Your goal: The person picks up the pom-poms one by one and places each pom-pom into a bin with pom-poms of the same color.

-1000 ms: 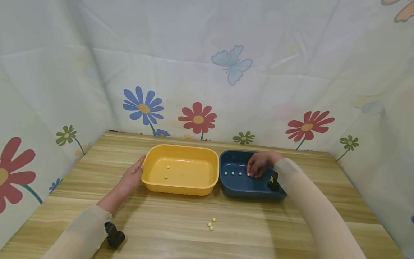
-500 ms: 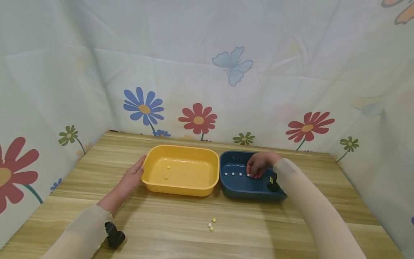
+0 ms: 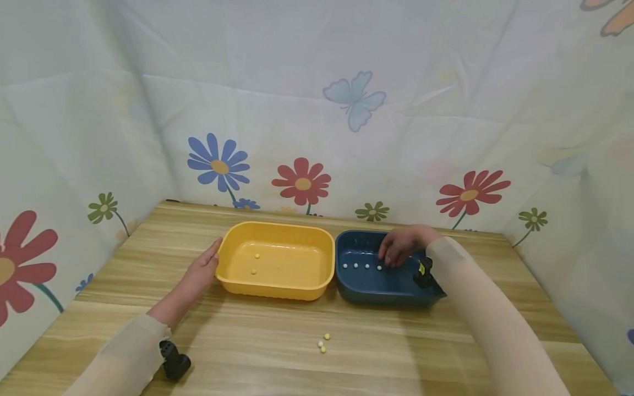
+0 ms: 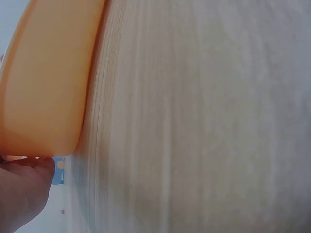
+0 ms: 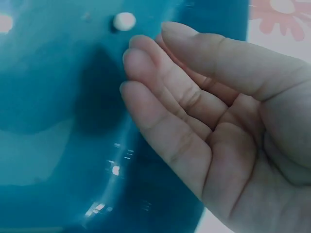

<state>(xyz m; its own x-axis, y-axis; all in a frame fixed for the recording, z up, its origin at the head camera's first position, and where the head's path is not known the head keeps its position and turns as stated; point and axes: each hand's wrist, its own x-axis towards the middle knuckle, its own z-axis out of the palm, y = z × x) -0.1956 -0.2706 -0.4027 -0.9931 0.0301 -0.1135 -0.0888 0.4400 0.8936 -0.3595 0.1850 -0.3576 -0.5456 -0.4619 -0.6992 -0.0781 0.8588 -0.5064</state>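
My left hand [image 3: 203, 270] rests against the outer left wall of a yellow tub [image 3: 277, 293]. In the left wrist view its fingers touch the end of the tub [image 4: 48, 82]. Two small yellow balls [image 3: 253, 271] lie inside this tub. Over the dark blue tub [image 3: 386, 298], my right hand [image 3: 400, 245] hovers with loosely bent fingers that hold nothing. Below its fingertips sits a small white ball [image 3: 379, 268], at the right end of a row of several white balls [image 3: 355, 265]. The right wrist view shows one white ball [image 5: 125, 21] just apart from the fingertips.
On the wooden table [image 3: 257, 352] in front of the tubs lie two yellow balls [image 3: 327, 336] and one white ball [image 3: 320, 344], close together. The two tubs stand side by side. A flower-patterned cloth [image 3: 277, 110] hangs behind and at both sides.
My right hand has let go of the white ball at the right end of the row and lifted slightly off it. My left hand stays at the yellow tub.
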